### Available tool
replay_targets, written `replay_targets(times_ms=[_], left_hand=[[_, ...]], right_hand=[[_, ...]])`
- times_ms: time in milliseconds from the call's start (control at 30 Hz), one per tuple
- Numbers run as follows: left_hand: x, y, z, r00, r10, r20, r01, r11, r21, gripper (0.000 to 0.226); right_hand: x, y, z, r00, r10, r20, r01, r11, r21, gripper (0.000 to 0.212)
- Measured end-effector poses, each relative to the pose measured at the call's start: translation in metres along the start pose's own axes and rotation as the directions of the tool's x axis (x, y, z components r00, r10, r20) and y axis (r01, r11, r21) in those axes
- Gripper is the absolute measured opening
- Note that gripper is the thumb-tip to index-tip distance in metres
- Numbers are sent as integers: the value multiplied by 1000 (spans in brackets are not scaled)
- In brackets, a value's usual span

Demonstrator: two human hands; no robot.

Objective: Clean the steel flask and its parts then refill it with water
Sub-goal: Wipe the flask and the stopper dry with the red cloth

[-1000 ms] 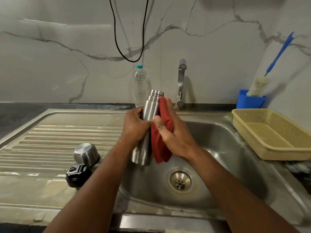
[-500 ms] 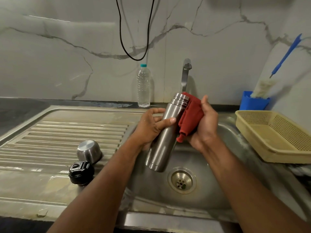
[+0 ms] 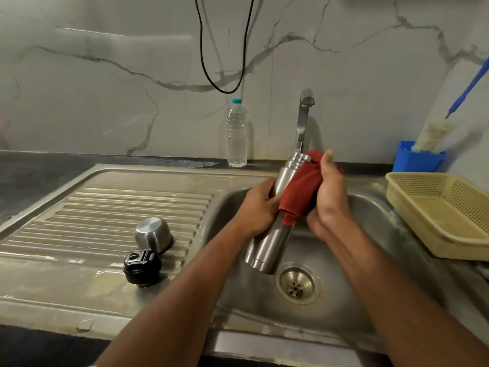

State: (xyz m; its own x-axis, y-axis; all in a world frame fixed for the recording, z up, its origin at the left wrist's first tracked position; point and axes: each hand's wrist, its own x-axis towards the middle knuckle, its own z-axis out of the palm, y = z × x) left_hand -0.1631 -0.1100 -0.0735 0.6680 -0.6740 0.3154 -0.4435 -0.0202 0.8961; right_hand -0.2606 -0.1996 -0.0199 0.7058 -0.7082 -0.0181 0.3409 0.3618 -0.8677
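Over the sink basin [image 3: 375, 263] I hold the open steel flask [image 3: 267, 250] tilted, its mouth up and to the right below the tap [image 3: 304, 115]. My left hand [image 3: 258, 207] grips the flask's middle. My right hand [image 3: 329, 197] holds a red cloth [image 3: 300, 192] wrapped against the flask's upper part. The steel cup lid [image 3: 153, 234] lies upside down on the drainboard [image 3: 92, 207], with the black stopper [image 3: 141, 267] just in front of it.
A clear plastic water bottle [image 3: 236, 133] stands at the wall left of the tap. A yellow perforated tray [image 3: 447, 210] sits right of the sink, a blue holder [image 3: 418, 157] with a bottle brush [image 3: 436, 131] behind it. A black cable [image 3: 225, 88] hangs above.
The flask has gone from nearly upright to tilted with its mouth up-right, and has shifted right toward the tap. My right hand has turned the cloth around the flask's upper part.
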Motion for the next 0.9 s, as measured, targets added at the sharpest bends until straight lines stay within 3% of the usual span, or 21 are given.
replay_targets(times_ms=[167, 367, 567, 700, 900], left_hand=[[4, 3, -9, 974, -3, -227, -27, 991, -131, 40], [8, 12, -43, 878, -36, -477, -1, 997, -77, 62], [8, 27, -79, 835, 45, -548, -57, 998, -5, 42], [6, 25, -110, 824, 5, -566, 12, 1000, 26, 25], [6, 23, -152, 793, -12, -609, 132, 979, 153, 35]], right_hand=[[-11, 21, 8, 987, 97, 131, -79, 987, -136, 48], [-22, 35, 15, 915, 304, 265, -214, 923, -320, 48], [-18, 25, 11, 934, 325, 150, -265, 909, -321, 31], [-14, 28, 3, 947, 310, 84, -247, 870, -427, 26], [-7, 31, -2, 934, 348, 81, -286, 864, -415, 25]])
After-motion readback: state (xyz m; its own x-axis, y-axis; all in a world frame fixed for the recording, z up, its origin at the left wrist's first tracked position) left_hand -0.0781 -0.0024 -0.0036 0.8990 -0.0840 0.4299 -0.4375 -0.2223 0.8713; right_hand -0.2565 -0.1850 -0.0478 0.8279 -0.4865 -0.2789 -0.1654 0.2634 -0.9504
